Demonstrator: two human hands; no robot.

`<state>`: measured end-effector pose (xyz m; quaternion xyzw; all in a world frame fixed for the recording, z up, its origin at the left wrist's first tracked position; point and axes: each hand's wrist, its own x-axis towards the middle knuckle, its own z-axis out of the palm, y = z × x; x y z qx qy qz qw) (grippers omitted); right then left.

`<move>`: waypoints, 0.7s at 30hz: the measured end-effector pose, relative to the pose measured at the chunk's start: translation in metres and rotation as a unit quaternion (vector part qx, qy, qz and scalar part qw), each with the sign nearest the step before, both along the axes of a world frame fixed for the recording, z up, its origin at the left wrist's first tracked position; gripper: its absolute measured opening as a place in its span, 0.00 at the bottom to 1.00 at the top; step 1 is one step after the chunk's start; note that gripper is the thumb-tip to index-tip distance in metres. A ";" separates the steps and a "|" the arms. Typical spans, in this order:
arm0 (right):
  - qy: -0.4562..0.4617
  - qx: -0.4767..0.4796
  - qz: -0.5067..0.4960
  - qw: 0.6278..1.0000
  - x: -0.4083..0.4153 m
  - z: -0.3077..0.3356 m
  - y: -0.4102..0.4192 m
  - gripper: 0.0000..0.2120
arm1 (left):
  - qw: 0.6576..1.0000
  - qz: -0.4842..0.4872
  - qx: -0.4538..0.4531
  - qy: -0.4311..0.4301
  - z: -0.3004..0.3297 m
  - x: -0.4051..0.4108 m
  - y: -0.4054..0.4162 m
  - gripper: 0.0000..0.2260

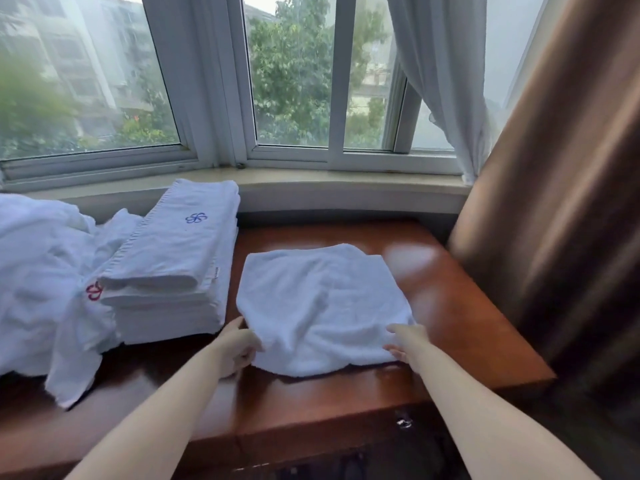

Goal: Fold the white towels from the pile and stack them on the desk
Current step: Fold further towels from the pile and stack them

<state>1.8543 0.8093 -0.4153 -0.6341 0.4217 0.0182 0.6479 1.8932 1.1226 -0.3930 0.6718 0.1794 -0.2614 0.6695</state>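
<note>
A white towel (323,306), folded into a rough square, lies on the brown wooden desk (450,306). My left hand (237,348) grips its near left corner, fingers tucked under the edge. My right hand (405,344) holds the near right corner, thumb on top and fingers beneath. To the left stands a stack of folded white towels (173,265) with a blue flower logo on top. Further left lies the loose pile of unfolded white towels (38,278), one showing a red logo.
A window sill (311,181) and window run along the back of the desk. A brown curtain (554,202) hangs at the right, close to the desk's right edge. A white sheer curtain (443,81) hangs behind it. Bare desk surface shows right of the towel.
</note>
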 end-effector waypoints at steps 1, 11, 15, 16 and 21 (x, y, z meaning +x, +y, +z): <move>-0.015 0.025 -0.013 0.999 0.003 0.003 0.000 0.24 | 1.000 -0.010 -0.009 0.019 0.002 0.003 0.000 0.17; -0.226 0.136 -0.264 0.928 -0.002 0.027 -0.022 0.02 | 0.977 0.040 -0.208 0.014 0.026 0.004 0.018 0.13; -0.139 0.023 -0.277 0.950 -0.038 0.002 -0.035 0.04 | 0.970 0.055 -0.237 0.025 0.013 -0.012 0.026 0.10; -0.109 -0.009 -0.269 0.957 -0.045 -0.004 -0.035 0.04 | 0.967 0.072 -0.244 0.028 0.009 -0.016 0.025 0.09; -0.004 -0.110 -0.274 0.955 -0.065 -0.019 -0.029 0.15 | 0.989 0.093 -0.112 0.020 -0.001 -0.026 0.030 0.08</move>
